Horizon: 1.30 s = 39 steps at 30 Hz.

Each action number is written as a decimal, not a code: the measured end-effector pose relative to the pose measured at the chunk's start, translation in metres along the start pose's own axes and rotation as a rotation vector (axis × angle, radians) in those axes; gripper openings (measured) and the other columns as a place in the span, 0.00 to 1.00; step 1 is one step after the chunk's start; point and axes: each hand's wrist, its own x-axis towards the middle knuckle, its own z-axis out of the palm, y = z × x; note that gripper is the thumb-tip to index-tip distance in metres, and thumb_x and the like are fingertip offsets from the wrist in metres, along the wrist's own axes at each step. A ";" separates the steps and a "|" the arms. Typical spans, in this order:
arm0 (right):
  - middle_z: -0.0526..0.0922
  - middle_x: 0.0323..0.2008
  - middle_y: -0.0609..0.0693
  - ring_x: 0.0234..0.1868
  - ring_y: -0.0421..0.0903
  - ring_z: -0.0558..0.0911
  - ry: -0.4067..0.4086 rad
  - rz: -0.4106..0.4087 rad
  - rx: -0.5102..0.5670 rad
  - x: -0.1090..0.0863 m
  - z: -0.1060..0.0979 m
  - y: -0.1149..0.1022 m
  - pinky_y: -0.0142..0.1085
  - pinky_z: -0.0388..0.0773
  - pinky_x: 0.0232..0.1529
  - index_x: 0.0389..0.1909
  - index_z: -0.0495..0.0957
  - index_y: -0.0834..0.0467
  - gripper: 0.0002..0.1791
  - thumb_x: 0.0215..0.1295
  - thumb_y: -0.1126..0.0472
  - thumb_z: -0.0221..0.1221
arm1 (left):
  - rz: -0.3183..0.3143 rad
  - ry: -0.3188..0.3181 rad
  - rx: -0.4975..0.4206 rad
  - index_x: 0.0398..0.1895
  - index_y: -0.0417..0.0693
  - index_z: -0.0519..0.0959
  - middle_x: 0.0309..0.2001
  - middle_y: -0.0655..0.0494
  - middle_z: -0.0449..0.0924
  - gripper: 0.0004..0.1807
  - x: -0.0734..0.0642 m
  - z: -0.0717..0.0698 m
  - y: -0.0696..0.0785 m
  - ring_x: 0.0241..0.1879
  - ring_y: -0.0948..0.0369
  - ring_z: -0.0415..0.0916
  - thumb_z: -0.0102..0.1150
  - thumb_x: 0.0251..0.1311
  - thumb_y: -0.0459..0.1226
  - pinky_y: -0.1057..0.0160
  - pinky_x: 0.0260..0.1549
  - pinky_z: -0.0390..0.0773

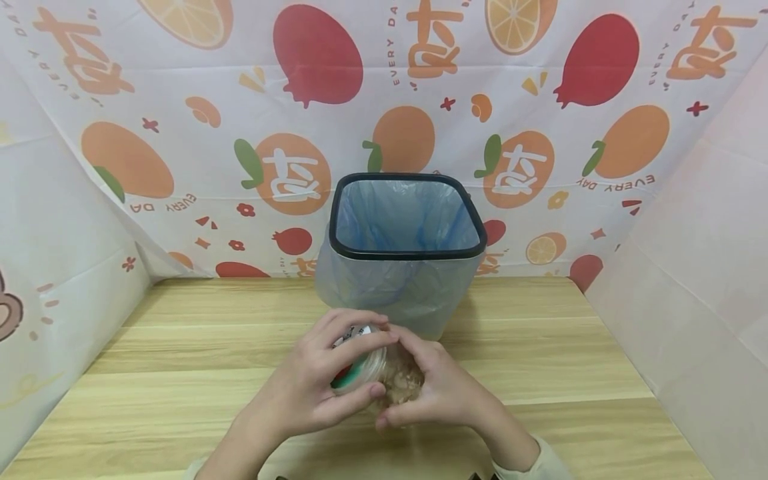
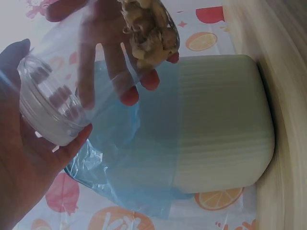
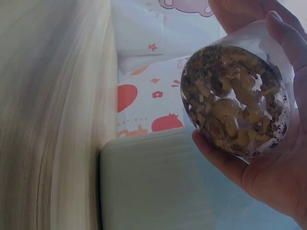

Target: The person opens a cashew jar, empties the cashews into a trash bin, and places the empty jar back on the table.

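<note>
Above the table, both hands hold a clear plastic jar [image 3: 276, 45] that lies tilted. My left hand [image 1: 309, 377] grips its clear lid [image 2: 50, 112] between thumb and fingers; a green, red and white label shows there in the head view. Around the jar's body my right hand [image 1: 444, 387] curls, thumb below and fingers above in the head view. Tan, curved, nut-like pieces [image 3: 230, 108] with dark bits lie at the jar's bottom end. The lid is at the jar's mouth.
Just beyond the hands stands a pale waste bin [image 1: 414, 293] with a black rim [image 1: 408, 255] and a bluish translucent bag [image 2: 129, 143] lining it. Behind it hangs a fruit-print cloth [image 1: 240, 100]. White side walls flank the wooden table [image 1: 558, 360].
</note>
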 end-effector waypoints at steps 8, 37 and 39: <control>0.77 0.61 0.44 0.56 0.46 0.80 0.046 0.038 -0.035 0.004 -0.003 -0.024 0.43 0.80 0.57 0.73 0.61 0.46 0.55 0.42 0.60 0.80 | -0.059 0.023 0.039 0.60 0.53 0.79 0.57 0.52 0.77 0.23 -0.001 -0.004 -0.002 0.55 0.54 0.74 0.57 0.68 0.53 0.57 0.51 0.77; 0.78 0.62 0.45 0.61 0.43 0.79 0.093 0.085 -0.132 -0.004 -0.011 -0.001 0.39 0.74 0.63 0.75 0.58 0.39 0.62 0.37 0.49 0.82 | -0.216 0.007 0.274 0.58 0.58 0.81 0.58 0.54 0.78 0.23 -0.018 -0.041 -0.035 0.58 0.53 0.72 0.62 0.63 0.55 0.55 0.48 0.74; 0.78 0.62 0.44 0.60 0.42 0.79 0.096 0.089 -0.131 -0.003 -0.012 -0.002 0.39 0.74 0.63 0.75 0.57 0.38 0.62 0.37 0.49 0.82 | -0.222 -0.010 0.282 0.58 0.60 0.81 0.58 0.55 0.78 0.23 -0.021 -0.039 -0.038 0.57 0.54 0.73 0.65 0.61 0.52 0.56 0.47 0.74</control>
